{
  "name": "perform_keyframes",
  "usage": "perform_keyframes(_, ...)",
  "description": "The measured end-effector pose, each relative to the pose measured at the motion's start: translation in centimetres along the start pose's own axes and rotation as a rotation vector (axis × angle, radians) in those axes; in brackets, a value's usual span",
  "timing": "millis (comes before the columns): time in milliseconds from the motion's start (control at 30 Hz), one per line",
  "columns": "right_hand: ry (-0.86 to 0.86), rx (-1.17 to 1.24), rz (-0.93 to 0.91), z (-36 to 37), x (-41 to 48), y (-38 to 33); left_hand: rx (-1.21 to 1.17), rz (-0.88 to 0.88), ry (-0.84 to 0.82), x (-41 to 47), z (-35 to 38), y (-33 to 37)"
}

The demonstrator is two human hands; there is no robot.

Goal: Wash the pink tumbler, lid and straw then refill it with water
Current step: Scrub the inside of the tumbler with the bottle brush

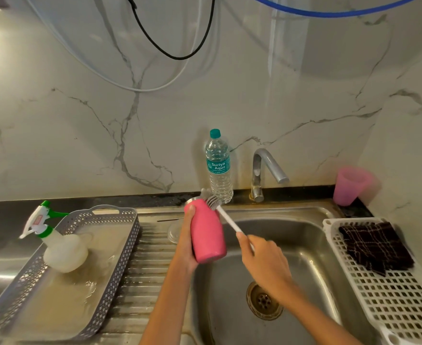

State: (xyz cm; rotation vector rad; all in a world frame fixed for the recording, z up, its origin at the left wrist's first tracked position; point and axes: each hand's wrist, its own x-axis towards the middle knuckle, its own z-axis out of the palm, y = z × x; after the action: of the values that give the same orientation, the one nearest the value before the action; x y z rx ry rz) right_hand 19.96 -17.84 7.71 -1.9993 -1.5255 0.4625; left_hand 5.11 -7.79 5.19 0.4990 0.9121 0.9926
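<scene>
My left hand point(186, 242) grips the pink tumbler point(207, 232) over the left edge of the sink, its steel-rimmed mouth tilted away from me. My right hand point(264, 262) holds the white handle of a bottle brush point(226, 216). The brush's grey bristle head rests at the tumbler's mouth. A clear lid point(174, 232) lies on the ribbed drainboard just left of the tumbler, partly hidden by my left hand. A thin metal straw point(169, 219) lies on the drainboard behind it.
The steel sink point(304, 245) has a drain point(264, 300) and a tap point(264, 170) at the back. A water bottle point(219, 168) stands left of the tap. A grey basket point(120, 245) holds a spray bottle point(58, 242). At right: a white rack point(399, 295) with a dark cloth point(374, 247), and a pink cup point(349, 185).
</scene>
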Motion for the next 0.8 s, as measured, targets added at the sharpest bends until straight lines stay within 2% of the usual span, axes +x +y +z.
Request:
perform_keyframes(100, 0.0, 0.01, -0.008, 0.6, 0.8, 0.1, -0.093, 0.036, 0.026, -0.3, 0.3, -0.7)
perform_keyframes(233, -0.097, -0.055, 0.013, 1.3, -3.5, 1.3, -0.245, 0.116, 0.086, 0.4, -0.6, 1.0)
perform_keyframes(433, -0.054, 0.076, 0.082, 0.8, 0.9, 0.9, -0.083, -0.028, -0.008, -0.3, 0.2, -1.8)
perform_keyframes(600, -0.093, 0.02, 0.069, 1.5, -1.9, 2.5, -0.238, 0.099, 0.107, 1.4, -0.1, 0.3)
perform_keyframes(667, -0.092, 0.019, 0.094, 1.5, -3.1, 3.1, -0.231, 0.096, 0.116, 1.6, -0.6, 0.6)
perform_keyframes(800, -0.051, 0.113, 0.1, 1.0, 0.2, 2.3, -0.143, -0.048, -0.02, 0.1, 0.4, -1.8)
